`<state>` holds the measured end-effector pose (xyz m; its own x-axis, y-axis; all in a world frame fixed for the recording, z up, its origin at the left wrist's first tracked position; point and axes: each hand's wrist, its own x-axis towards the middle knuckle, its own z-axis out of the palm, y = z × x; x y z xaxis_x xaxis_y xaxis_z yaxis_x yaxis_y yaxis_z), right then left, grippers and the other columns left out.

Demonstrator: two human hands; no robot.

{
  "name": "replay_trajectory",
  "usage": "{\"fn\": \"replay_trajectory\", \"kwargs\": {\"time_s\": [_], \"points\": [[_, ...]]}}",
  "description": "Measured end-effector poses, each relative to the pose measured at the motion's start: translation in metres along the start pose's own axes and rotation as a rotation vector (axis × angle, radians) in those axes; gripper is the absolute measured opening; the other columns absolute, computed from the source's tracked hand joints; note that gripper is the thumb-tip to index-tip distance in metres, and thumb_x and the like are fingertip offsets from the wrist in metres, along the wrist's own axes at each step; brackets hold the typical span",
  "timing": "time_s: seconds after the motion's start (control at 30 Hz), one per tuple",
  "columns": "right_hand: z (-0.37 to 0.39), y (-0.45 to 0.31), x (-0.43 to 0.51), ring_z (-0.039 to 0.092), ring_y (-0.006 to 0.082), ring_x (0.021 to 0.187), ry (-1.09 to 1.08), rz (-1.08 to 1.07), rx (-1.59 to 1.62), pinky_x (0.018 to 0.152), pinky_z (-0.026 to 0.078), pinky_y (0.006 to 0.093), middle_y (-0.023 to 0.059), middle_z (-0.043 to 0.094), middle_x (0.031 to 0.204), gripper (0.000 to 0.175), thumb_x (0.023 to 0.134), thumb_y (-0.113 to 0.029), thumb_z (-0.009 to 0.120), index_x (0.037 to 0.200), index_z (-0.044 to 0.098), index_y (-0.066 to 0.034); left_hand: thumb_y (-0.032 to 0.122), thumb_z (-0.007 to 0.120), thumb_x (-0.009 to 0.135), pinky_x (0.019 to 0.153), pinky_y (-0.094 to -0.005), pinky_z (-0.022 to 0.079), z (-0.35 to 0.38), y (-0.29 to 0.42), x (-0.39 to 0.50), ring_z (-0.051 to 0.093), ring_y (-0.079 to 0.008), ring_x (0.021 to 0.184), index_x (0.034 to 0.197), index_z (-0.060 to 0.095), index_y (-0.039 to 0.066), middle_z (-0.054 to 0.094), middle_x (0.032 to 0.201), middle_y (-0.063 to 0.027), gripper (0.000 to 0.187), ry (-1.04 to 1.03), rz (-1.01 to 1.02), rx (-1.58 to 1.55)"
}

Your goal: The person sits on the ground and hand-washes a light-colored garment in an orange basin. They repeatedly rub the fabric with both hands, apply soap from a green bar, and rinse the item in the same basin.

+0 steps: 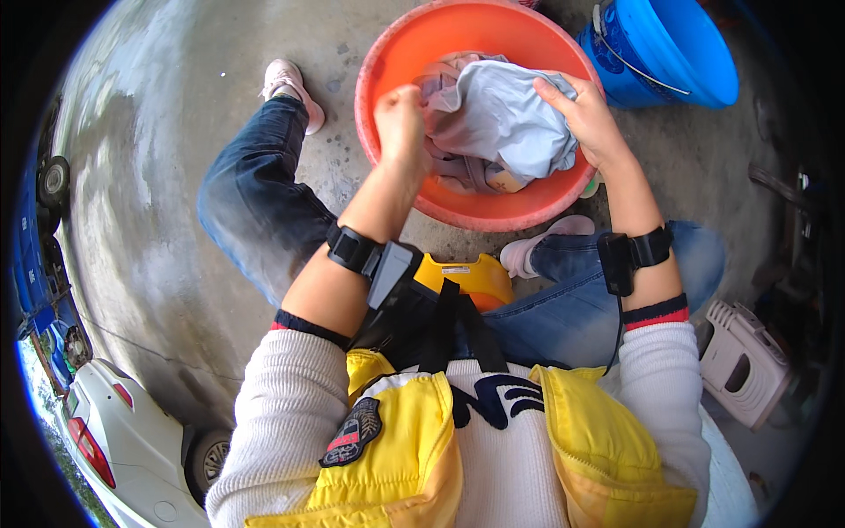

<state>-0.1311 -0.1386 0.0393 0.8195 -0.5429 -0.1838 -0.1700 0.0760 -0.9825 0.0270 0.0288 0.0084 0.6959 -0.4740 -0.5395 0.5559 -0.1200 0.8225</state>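
Observation:
A light blue-grey cloth (508, 119) is spread between my hands above a round orange-red plastic basin (455, 211). My right hand (584, 115) grips its right edge, thumb on top. At the basin's left side, my left hand (403, 125) is curled with the knuckles up; it is slightly blurred, and its fingers seem closed on the cloth's left part. Mauve-grey fabric (462, 168) lies bunched in the basin beneath the cloth. A tan patch with a small mark shows at the lower edge of the bundle.
A blue plastic bucket (634, 59) with a wire handle stands right of the basin. Between my legs is a yellow plastic object (469, 277). A beige plastic stool (743, 363) lies at the right. A white car (125, 442) is at the lower left on the concrete floor.

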Motion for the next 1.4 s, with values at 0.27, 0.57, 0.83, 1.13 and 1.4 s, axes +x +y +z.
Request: {"fn": "replay_trajectory", "kwargs": {"time_s": [0.27, 0.57, 0.83, 1.13, 1.4], "points": [[0.031, -0.029, -0.029, 0.063, 0.0155, 0.104, -0.566, -0.091, -0.317, 0.105, 0.034, 0.0392, 0.0077, 0.070, 0.108, 0.025, 0.085, -0.010, 0.066, 0.109, 0.070, -0.0048, 0.061, 0.031, 0.094, 0.108, -0.0498, 0.034, 0.013, -0.009, -0.008, 0.046, -0.0371, 0.125, 0.135, 0.044, 0.002, 0.051, 0.133, -0.0183, 0.072, -0.450, -0.444, -0.736], [0.029, -0.006, -0.032, 0.062, 0.0235, 0.108, -0.776, -0.292, -0.796, 0.097, 0.044, 0.0329, 0.0073, 0.063, 0.123, 0.026, 0.082, -0.017, 0.068, 0.106, 0.071, -0.0104, 0.039, 0.051, 0.091, 0.106, -0.0500, 0.036, 0.008, 0.014, -0.013, 0.054, -0.0338, 0.118, 0.133, 0.048, 0.004, 0.056, 0.130, -0.0167, 0.054, -0.651, -0.493, -0.790], [0.006, -0.007, -0.010, 0.060, 0.0122, 0.083, 0.234, 0.085, -0.244, 0.076, 0.044, 0.0255, 0.0063, 0.066, 0.089, 0.047, 0.097, -0.046, 0.049, 0.097, 0.064, -0.0016, 0.037, 0.058, 0.087, 0.105, -0.0434, 0.037, 0.008, 0.022, -0.027, 0.053, -0.0315, 0.118, 0.134, 0.047, 0.003, 0.054, 0.132, -0.0163, 0.059, -0.707, -0.367, -0.486], [0.025, -0.030, -0.015, 0.053, 0.0161, 0.115, -0.026, -0.184, 0.284, 0.099, 0.040, 0.0308, 0.0096, 0.056, 0.123, 0.046, 0.086, -0.003, 0.066, 0.127, 0.045, -0.0017, 0.024, 0.074, 0.083, 0.097, -0.0322, 0.043, 0.007, 0.033, -0.024, 0.056, -0.0194, 0.109, 0.129, 0.045, -0.001, 0.057, 0.118, -0.0100, 0.060, -0.544, 0.445, 0.041], [0.026, -0.026, -0.004, 0.055, 0.0148, 0.107, 0.000, -0.222, -0.064, 0.093, 0.042, 0.0274, 0.0077, 0.058, 0.115, 0.038, 0.085, -0.005, 0.068, 0.119, 0.051, -0.0004, 0.021, 0.065, 0.091, 0.086, -0.0263, 0.047, 0.002, 0.037, -0.019, 0.060, -0.0120, 0.095, 0.114, 0.059, -0.003, 0.066, 0.104, -0.0065, 0.033, -0.580, 0.419, 0.029]]}}
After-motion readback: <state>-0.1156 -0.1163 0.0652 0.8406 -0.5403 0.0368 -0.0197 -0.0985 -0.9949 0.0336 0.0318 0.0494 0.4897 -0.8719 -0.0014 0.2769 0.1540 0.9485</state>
